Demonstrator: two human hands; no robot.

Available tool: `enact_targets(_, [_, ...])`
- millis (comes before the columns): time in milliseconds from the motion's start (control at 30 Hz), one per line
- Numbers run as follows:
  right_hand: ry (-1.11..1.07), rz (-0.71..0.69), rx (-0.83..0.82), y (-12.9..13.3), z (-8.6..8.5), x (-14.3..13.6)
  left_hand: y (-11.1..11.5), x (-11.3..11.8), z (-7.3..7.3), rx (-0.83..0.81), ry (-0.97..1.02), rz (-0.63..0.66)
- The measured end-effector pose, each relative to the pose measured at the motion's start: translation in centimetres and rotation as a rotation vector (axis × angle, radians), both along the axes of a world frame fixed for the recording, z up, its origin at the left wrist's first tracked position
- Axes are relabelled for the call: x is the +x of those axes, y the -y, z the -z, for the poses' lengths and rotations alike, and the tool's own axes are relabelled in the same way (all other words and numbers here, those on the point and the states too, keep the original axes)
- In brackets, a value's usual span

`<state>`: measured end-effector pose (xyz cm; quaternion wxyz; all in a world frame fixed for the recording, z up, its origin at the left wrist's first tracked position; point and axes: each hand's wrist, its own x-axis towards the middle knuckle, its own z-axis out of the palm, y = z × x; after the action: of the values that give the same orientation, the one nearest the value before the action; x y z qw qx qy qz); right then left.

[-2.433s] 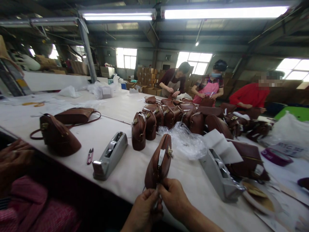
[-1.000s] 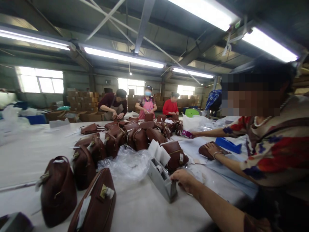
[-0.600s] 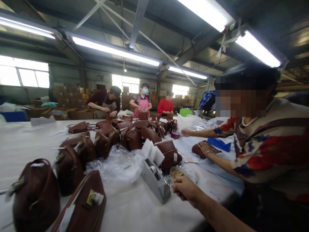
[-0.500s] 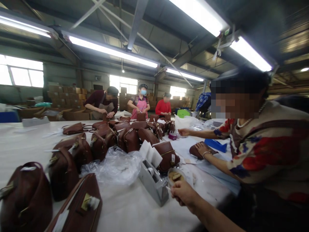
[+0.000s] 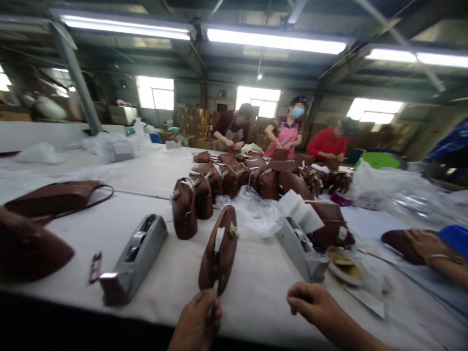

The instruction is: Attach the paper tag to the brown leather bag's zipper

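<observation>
A brown leather handbag (image 5: 224, 243) stands on the white-covered table in front of me, its brass-coloured clasp facing right and a white strip along its top. At its near end, the fingers of my left hand (image 5: 199, 317) are closed on a small pale strip. To the right, my right hand (image 5: 318, 307) hovers over the table, thumb and fingers pinched together; anything in them is too small to make out. Nearby are a grey tape dispenser (image 5: 305, 253) with white foam pieces (image 5: 302, 212) on it and a round dish (image 5: 345, 266) of tan pieces.
A second grey tape dispenser (image 5: 137, 261) stands left of my left hand, beside a small pink tool (image 5: 95, 268). More brown handbags (image 5: 185, 207) crowd the middle behind crumpled clear plastic (image 5: 258, 214). At right, a co-worker's hand (image 5: 426, 243) rests on a brown bag. Several people work across the table.
My view has swung left. My right hand has drawn back from the dish and dispenser towards me. My left hand has come into view at the handbag's near end.
</observation>
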<state>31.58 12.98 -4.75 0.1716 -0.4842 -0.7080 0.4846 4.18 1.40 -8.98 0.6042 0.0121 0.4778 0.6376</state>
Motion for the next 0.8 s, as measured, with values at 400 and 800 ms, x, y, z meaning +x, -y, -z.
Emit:
enact_targets(400, [-0.012, -0.159, 0.109, 2.7, -2.2, -16.2, 0.6, 0.5, -0.6, 0.101, -0.011, 0.053])
enact_targets(800, [-0.155, -0.261, 0.082, 3.3, -2.3, -15.9, 0.4, -0.2, -0.9, 0.043, 0.043, 0.07])
